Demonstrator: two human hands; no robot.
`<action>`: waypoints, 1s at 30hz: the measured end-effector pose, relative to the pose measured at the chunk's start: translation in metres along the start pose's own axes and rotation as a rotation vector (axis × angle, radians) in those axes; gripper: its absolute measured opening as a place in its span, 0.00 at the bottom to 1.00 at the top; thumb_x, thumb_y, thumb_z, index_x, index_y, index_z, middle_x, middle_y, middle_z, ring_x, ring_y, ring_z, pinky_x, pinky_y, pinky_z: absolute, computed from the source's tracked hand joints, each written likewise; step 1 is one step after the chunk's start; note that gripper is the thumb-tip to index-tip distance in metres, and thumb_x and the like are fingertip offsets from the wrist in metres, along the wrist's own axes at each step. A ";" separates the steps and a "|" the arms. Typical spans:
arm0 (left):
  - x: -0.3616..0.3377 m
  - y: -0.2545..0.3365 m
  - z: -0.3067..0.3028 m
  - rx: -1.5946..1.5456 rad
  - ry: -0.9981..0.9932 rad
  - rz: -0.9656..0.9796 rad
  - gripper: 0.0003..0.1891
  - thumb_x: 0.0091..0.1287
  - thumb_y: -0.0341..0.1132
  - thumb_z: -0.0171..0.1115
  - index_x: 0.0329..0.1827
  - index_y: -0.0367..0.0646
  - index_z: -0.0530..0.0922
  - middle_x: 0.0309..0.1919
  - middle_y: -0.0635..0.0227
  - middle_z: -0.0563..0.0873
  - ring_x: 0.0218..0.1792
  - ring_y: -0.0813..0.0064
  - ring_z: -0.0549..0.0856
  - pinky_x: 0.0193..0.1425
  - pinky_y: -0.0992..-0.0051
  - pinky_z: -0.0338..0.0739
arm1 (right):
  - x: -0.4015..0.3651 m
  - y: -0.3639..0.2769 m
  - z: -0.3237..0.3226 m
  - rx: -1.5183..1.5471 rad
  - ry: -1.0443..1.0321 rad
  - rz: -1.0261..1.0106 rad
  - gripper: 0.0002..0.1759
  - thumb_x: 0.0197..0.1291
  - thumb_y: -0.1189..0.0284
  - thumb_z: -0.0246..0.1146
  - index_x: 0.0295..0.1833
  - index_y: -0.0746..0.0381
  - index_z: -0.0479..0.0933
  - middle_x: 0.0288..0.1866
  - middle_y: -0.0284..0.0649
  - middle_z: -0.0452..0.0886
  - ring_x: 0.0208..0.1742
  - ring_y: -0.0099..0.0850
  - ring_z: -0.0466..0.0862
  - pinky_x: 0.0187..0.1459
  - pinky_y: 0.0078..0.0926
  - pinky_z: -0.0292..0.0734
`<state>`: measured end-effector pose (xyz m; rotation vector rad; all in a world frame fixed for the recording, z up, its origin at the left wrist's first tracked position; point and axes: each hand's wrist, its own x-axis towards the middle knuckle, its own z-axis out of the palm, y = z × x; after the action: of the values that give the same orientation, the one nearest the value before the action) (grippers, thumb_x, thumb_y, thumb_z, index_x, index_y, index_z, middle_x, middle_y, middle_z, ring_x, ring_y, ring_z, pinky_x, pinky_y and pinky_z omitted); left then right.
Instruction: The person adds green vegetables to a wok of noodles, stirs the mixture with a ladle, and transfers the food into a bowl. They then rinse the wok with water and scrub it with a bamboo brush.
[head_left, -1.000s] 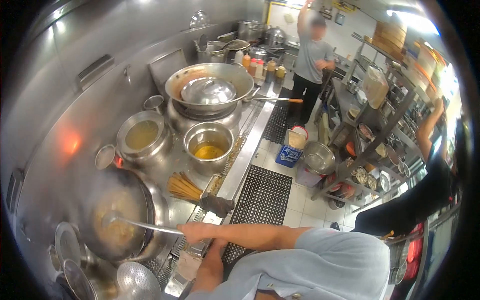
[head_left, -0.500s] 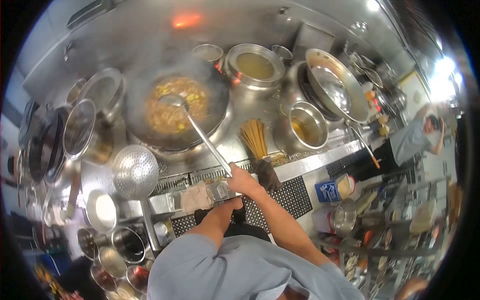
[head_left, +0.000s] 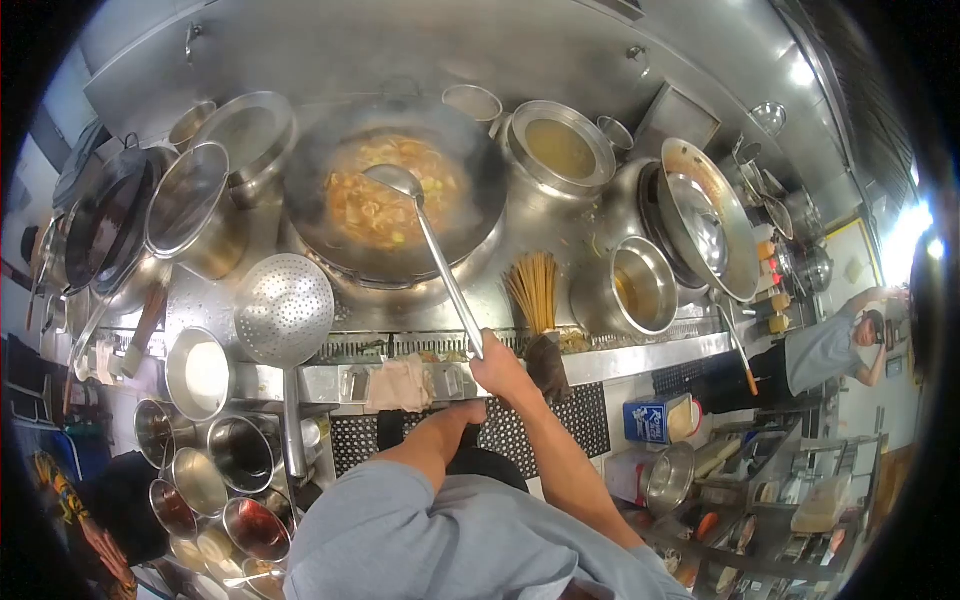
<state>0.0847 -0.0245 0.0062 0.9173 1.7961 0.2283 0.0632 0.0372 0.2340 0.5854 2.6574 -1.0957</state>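
Note:
My right hand (head_left: 499,368) is closed around the end of the long handle of a metal ladle (head_left: 447,265). The ladle's bowl (head_left: 396,180) rests in sliced food and brown sauce (head_left: 365,215) steaming in a large dark wok (head_left: 470,225). My left hand (head_left: 468,412) is low by the stove's front edge, below the right one; its fingers are hidden. A folded beige cloth (head_left: 400,384) lies on that edge, near my left hand. Just right of my right hand is a bamboo wok brush (head_left: 533,290), bristles pointing away from me.
A perforated skimmer (head_left: 284,310) lies left of the wok, above several seasoning pots (head_left: 240,455). Behind right stands a pot of yellowish liquid (head_left: 562,150). Further right are a steel pot (head_left: 622,290) and a tilted wok (head_left: 740,250). A person (head_left: 830,350) stands at far right.
My view has shifted, so the stove sits further right in it. Steam over the wok looks thinner, showing the food more clearly. The ladle stays in the food, my right hand still on it.

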 end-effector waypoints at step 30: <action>-0.197 0.130 0.476 -1.594 0.488 -0.826 0.25 0.72 0.50 0.48 0.66 0.47 0.76 0.64 0.54 0.78 0.63 0.59 0.78 0.63 0.59 0.73 | 0.071 -0.092 -0.044 -0.258 0.188 -0.757 0.24 0.67 0.61 0.60 0.59 0.68 0.74 0.48 0.57 0.82 0.49 0.49 0.81 0.54 0.41 0.74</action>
<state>0.5881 -0.1933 0.0169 -1.0377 1.5577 1.1505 -0.0423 0.0289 0.2987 -0.4323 3.2061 -0.8307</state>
